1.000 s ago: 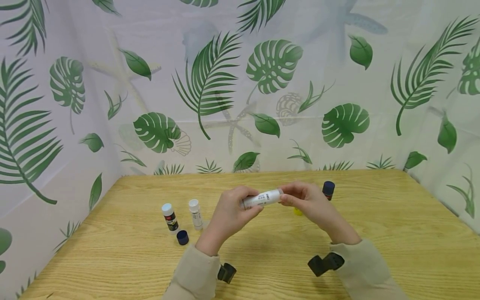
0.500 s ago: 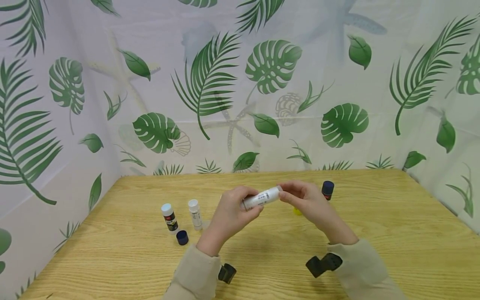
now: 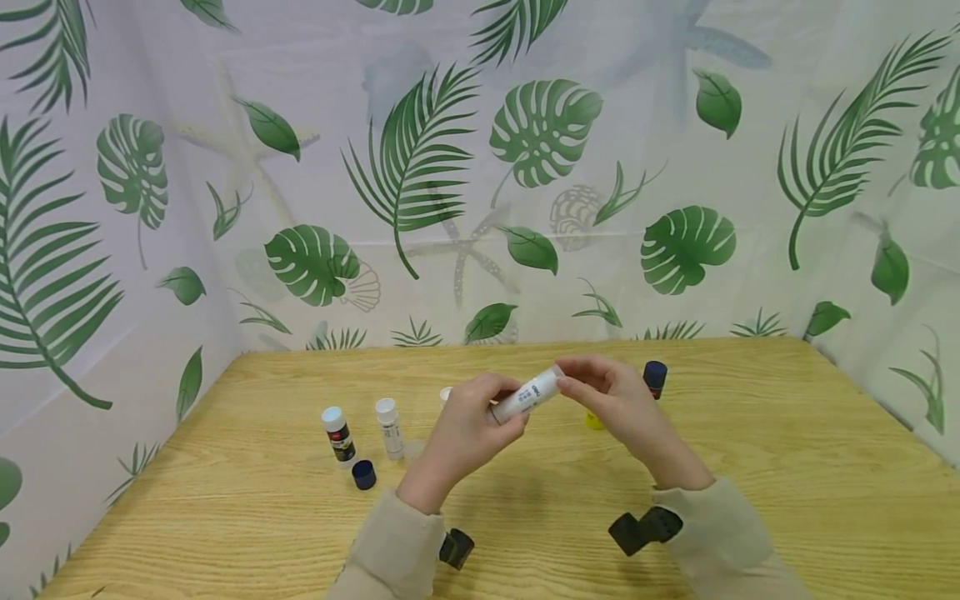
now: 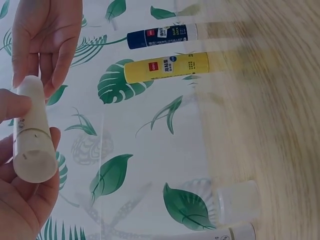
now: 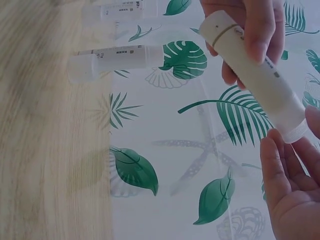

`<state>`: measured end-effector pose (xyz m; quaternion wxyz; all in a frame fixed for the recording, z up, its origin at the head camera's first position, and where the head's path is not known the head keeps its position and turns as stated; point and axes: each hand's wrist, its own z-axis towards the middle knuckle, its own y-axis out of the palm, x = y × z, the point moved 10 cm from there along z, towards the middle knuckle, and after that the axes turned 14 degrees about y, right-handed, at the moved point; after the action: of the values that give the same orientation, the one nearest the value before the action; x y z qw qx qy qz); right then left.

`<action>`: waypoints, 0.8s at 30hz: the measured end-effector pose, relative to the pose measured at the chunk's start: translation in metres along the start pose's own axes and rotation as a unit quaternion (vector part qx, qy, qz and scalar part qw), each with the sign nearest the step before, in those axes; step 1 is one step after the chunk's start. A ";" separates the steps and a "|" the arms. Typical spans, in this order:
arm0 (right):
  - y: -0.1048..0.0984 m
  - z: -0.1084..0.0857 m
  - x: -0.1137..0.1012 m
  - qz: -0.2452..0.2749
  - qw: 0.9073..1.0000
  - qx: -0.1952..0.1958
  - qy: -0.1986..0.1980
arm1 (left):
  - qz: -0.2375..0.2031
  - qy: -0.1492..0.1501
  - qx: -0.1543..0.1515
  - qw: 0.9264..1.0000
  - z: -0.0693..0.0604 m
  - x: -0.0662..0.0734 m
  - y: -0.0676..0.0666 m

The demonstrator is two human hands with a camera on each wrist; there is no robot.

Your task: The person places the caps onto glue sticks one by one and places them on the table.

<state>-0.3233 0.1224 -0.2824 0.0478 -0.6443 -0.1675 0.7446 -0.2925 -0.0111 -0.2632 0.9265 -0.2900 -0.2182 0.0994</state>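
Observation:
A white glue stick (image 3: 527,395) is held up off the table, tilted with its right end higher. My left hand (image 3: 468,425) grips its lower part, thumb and fingers round the barrel. At the upper end my right hand (image 3: 611,400) pinches the ribbed knob (image 5: 295,131) between thumb and fingers. The left wrist view shows the other, whitish end (image 4: 36,165) facing the camera. Beyond my right hand stand a yellow glue stick (image 4: 166,67), mostly hidden in the head view, and a dark blue glue stick (image 3: 655,379).
Left on the wooden table (image 3: 262,533) stand a black-labelled glue stick (image 3: 341,436) with a pale top, a white glue stick (image 3: 390,429) and a dark blue cap (image 3: 364,475). Something white (image 3: 446,393) shows behind my left hand. A leaf-patterned cloth (image 3: 465,167) hangs behind.
The held glue stick has tilted more steeply, its right end rising with my right hand. More of the white thing behind my left hand now shows. The standing objects have stayed put.

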 end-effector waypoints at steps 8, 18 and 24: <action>-0.001 -0.002 -0.004 -0.001 1.000 0.016 -0.009 | -0.006 -0.010 -0.009 1.000 -0.001 0.000 0.007; 0.000 -0.004 -0.009 -0.003 0.999 0.026 -0.033 | -0.002 -0.012 -0.009 1.000 -0.002 0.000 0.012; 0.000 -0.005 -0.011 -0.002 0.999 0.024 -0.038 | -0.004 -0.011 -0.009 1.000 -0.002 -0.001 0.014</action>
<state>-0.3166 0.1197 -0.2727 0.0586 -0.6138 -0.1523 0.7724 -0.2930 -0.0011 -0.2726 0.9217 -0.2968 -0.2302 0.0968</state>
